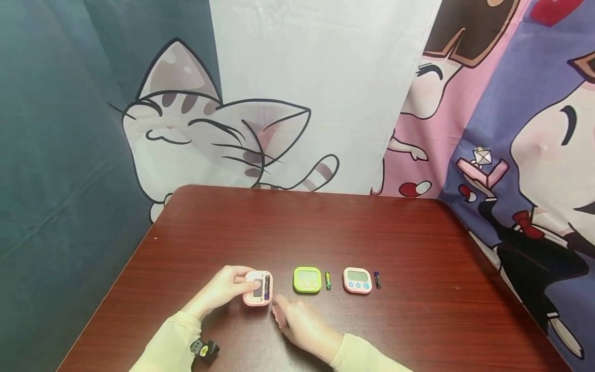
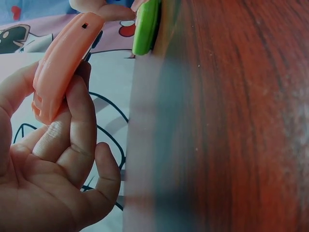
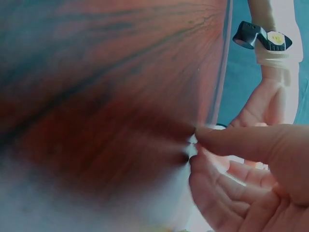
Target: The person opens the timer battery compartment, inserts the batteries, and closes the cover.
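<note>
In the head view my left hand [image 1: 228,287] grips a pink timer [image 1: 248,298], its back turned up and thumb across it. A dark battery [image 1: 267,289] lies in the uncovered compartment along the timer's right side. Just right of it, my right hand [image 1: 309,326] pinches what looks like a small pink battery cover [image 1: 279,316], mostly hidden by the fingers. The left wrist view shows the pink timer [image 2: 60,67] edge-on between thumb and fingers. In the right wrist view the thumb and forefinger of the right hand [image 3: 241,179] come together at their tips.
Right of the hands lie a green timer [image 1: 307,280] with a green battery [image 1: 328,280] beside it, then a pale pink timer [image 1: 357,280] with a dark battery [image 1: 377,280]. All rest on a brown wooden table [image 1: 297,222]. A cartoon-printed cloth [image 1: 348,77] hangs behind.
</note>
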Available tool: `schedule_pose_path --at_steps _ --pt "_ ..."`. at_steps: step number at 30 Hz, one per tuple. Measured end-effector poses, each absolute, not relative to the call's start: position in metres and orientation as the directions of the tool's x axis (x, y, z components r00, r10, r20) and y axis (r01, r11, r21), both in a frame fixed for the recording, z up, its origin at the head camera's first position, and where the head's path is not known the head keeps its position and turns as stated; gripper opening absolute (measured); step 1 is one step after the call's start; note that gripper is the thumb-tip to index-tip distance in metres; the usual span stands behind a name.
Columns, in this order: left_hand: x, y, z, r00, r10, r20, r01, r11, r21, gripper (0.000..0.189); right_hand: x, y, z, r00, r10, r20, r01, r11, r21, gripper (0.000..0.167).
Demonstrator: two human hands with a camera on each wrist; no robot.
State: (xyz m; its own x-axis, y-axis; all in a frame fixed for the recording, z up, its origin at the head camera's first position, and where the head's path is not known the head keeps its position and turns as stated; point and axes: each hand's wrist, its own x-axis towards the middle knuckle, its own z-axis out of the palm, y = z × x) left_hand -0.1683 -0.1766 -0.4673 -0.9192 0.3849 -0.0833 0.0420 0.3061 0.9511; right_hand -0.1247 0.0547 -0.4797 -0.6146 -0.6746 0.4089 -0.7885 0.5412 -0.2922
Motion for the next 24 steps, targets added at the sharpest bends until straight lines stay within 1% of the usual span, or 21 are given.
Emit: schedule_pose_path --at_steps 2,4,5,7,11,15,20,24 --pt "-0.168 -0.176 -0.466 -0.920 0.383 -0.088 0.038 0.308 0.951 0.047 -0.125 0.056 -0.479 -0.675 -0.670 0.309 -0.731 0.554 -0.398 0.040" --pt "-0.168 -0.176 -0.465 -0.920 0.380 -0.094 0.030 0.306 0.951 0.047 -0.126 0.057 -0.478 -0.738 -0.649 0.188 -0.635 0.573 -0.518 0.047" --pt "-0.169 -0.177 -0.466 -0.921 0.378 -0.095 0.029 0.308 0.951 0.047 -0.127 0.058 -0.477 -0.762 -0.633 0.136 -0.581 0.577 -0.574 0.049" --pt "-0.169 -0.177 -0.466 -0.923 0.373 -0.095 0.029 0.311 0.950 0.048 -0.130 0.059 -0.475 -0.796 -0.601 0.071 -0.485 0.563 -0.670 0.050" --pt "-0.170 -0.177 -0.467 -0.928 0.362 -0.088 0.032 0.313 0.949 0.048 -0.137 0.062 -0.472 -0.826 -0.561 0.057 -0.361 0.447 -0.818 0.045" --pt "-0.170 -0.176 -0.468 -0.930 0.358 -0.084 0.032 0.307 0.951 0.047 -0.144 0.065 -0.466 -0.829 -0.554 0.078 -0.270 0.274 -0.923 0.040" --pt "-0.170 -0.174 -0.466 -0.931 0.356 -0.077 0.034 0.296 0.955 0.046 -0.149 0.066 -0.460 -0.851 -0.519 0.085 -0.174 0.126 -0.977 0.041" --pt "-0.170 -0.173 -0.466 -0.929 0.362 -0.078 0.026 0.275 0.961 0.046 -0.151 0.065 -0.459 -0.871 -0.482 0.091 -0.140 0.067 -0.988 0.040"
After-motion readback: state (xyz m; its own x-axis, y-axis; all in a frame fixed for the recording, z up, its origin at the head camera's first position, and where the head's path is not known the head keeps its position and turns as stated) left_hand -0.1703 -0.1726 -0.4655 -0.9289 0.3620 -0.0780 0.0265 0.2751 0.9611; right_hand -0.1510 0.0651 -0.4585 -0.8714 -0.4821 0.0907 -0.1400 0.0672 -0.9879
